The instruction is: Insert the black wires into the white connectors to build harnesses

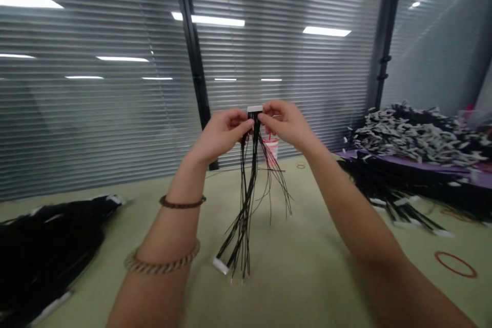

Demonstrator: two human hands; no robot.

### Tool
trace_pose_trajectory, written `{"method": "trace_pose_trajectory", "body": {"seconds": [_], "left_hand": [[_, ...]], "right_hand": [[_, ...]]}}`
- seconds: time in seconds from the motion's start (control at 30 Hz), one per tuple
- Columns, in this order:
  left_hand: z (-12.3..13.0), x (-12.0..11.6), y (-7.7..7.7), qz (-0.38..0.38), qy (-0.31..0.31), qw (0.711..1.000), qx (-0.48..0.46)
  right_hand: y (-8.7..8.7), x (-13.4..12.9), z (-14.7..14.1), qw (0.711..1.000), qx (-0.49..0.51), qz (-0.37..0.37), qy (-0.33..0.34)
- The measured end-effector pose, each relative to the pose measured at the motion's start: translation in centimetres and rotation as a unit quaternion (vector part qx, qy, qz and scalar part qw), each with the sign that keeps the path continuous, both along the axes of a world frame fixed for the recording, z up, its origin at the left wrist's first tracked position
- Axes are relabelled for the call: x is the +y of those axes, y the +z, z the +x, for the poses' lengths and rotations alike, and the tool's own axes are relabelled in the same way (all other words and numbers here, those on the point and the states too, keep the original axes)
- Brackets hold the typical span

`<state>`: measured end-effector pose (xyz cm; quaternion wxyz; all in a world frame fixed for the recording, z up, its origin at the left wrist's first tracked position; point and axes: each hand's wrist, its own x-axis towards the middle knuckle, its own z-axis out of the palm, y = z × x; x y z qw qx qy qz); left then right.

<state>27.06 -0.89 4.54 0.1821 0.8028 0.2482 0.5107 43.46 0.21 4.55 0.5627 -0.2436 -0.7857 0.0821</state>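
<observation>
The wire harness (251, 182) is in the air above the pale green table (292, 277), between the left hand (226, 134) and the right hand (287, 123), whose thumbs and fingers are closed narrowly on its upper part, at the two sides of the white top connector (255, 109). This connector points upward with its long side almost level, while the long axis of the harness goes down, leaning a little to the left, to the tilted white lower connector (221, 266). Some loose wires spread to the right, in front of the cup (271, 149).
</observation>
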Motion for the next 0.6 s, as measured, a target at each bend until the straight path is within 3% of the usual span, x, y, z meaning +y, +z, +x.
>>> {"method": "trace_pose_trajectory", "body": {"seconds": [0.17,0.27,0.37,0.43,0.5,0.6], "left_hand": [[-0.4,0.1,0.0,-0.003,-0.02,0.999,0.03],[-0.7,0.4,0.1,0.01,-0.004,1.0,-0.008],[-1.3,0.9,0.4,0.024,0.036,0.995,-0.095],[-1.9,1.3,0.7,0.033,0.057,0.986,-0.154],[-2.5,1.5,1.1,0.041,0.069,0.976,-0.203],[-3.5,1.5,1.7,0.069,0.087,0.957,-0.268]], "right_hand": [[-0.5,-0.6,-0.6,0.992,-0.076,0.05,-0.083],[-0.7,-1.2,-1.0,0.988,-0.081,0.064,-0.118],[-1.0,-1.8,-1.3,0.986,-0.121,0.024,-0.115],[-1.1,-2.3,-1.5,0.972,-0.217,-0.031,-0.084],[-1.3,-2.4,-1.6,0.928,-0.361,-0.086,-0.026],[-1.8,-1.7,-2.0,0.816,-0.555,-0.15,0.053]]}}
